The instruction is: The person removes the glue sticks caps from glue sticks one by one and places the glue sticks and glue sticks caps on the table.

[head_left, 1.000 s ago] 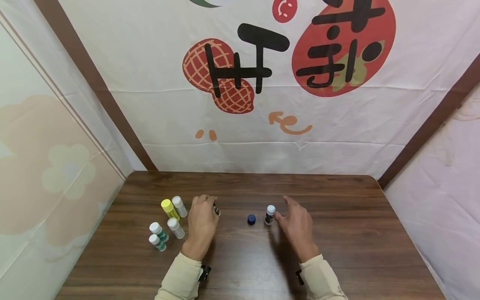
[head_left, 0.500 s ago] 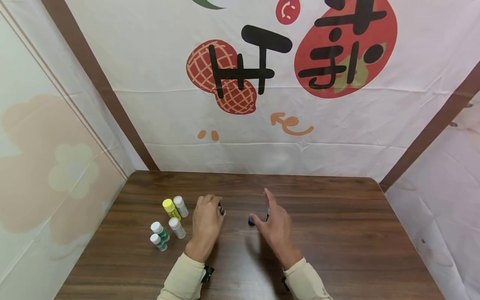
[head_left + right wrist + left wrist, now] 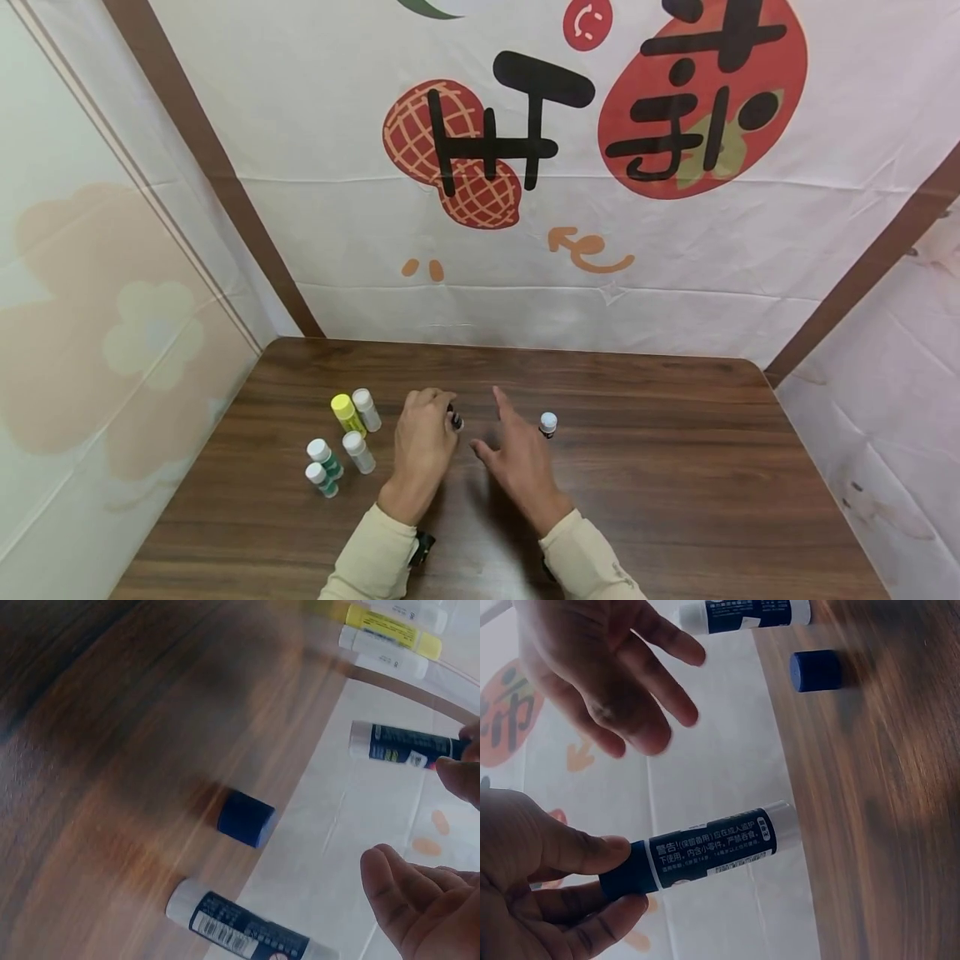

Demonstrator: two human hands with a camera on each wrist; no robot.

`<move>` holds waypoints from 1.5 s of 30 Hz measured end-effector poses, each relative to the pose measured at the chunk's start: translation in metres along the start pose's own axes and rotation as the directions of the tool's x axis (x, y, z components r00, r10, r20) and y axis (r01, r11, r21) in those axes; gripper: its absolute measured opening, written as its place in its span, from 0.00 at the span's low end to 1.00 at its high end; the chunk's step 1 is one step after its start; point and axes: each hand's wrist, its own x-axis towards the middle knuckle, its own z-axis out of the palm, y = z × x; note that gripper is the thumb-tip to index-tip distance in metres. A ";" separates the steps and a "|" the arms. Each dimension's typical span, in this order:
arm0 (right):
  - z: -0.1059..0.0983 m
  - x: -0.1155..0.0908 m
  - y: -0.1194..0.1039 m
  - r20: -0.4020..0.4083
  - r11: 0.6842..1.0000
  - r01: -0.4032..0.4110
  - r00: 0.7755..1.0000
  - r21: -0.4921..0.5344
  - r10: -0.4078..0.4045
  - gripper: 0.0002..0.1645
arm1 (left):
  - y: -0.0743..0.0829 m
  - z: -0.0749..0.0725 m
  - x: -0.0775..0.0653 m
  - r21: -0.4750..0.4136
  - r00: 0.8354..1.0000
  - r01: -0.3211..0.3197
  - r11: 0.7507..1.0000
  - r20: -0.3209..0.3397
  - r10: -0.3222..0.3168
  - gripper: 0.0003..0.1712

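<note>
My left hand [image 3: 423, 437] pinches the dark blue cap of a glue stick [image 3: 712, 847] between thumb and fingers; its white base points down at the table. My right hand [image 3: 521, 454] is open to the right of it, fingers spread and thumb apart, holding nothing. A loose dark blue cap [image 3: 815, 670] stands on the table, hidden behind the right hand in the head view. Right of that hand stands a second glue stick [image 3: 549, 423] with a dark label and a white top, its own blue cap off.
On the left of the brown wooden table [image 3: 675, 500] stand a yellow tube [image 3: 347, 414], two white tubes [image 3: 359, 452] and two green-labelled tubes with white caps [image 3: 325, 457]. A white printed cloth [image 3: 337, 208] hangs behind the table's far edge.
My right hand has moved left, from beside the second glue stick, past the loose cap, toward the left hand. The left hand keeps its grip, shifting slightly right in view with the whole scene.
</note>
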 end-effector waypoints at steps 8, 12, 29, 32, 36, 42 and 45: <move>0.015 -0.001 0.000 -0.037 0.997 0.078 0.996 0.007 -0.078 0.52 | 0.002 0.000 -0.001 -0.006 1.000 -0.024 1.000 0.004 0.024 0.14; 0.019 -0.002 0.001 -0.064 0.985 0.164 0.985 0.049 -0.161 0.44 | 0.005 -0.001 -0.002 -0.015 1.000 -0.026 1.000 0.011 0.027 0.13; 0.024 0.002 0.003 -0.034 0.975 0.222 0.975 0.021 -0.221 0.30 | 0.013 0.004 -0.002 -0.047 0.999 -0.028 0.999 0.032 0.029 0.12; 0.025 0.004 0.004 -0.037 0.978 0.204 0.978 0.030 -0.203 0.29 | 0.015 0.004 -0.001 -0.057 0.999 -0.031 0.998 0.032 0.033 0.11; 0.025 0.007 0.005 -0.028 0.982 0.183 0.983 0.037 -0.182 0.27 | 0.016 0.006 0.000 -0.073 0.998 -0.048 0.996 0.025 0.050 0.11; 0.023 0.009 0.006 -0.021 0.984 0.153 0.988 0.091 -0.151 0.23 | 0.016 0.009 0.001 -0.094 0.997 -0.074 0.993 0.019 0.077 0.11; 0.023 0.008 0.007 -0.020 0.985 0.144 0.990 0.098 -0.142 0.23 | 0.016 0.010 0.000 -0.097 0.997 -0.072 0.993 0.030 0.076 0.11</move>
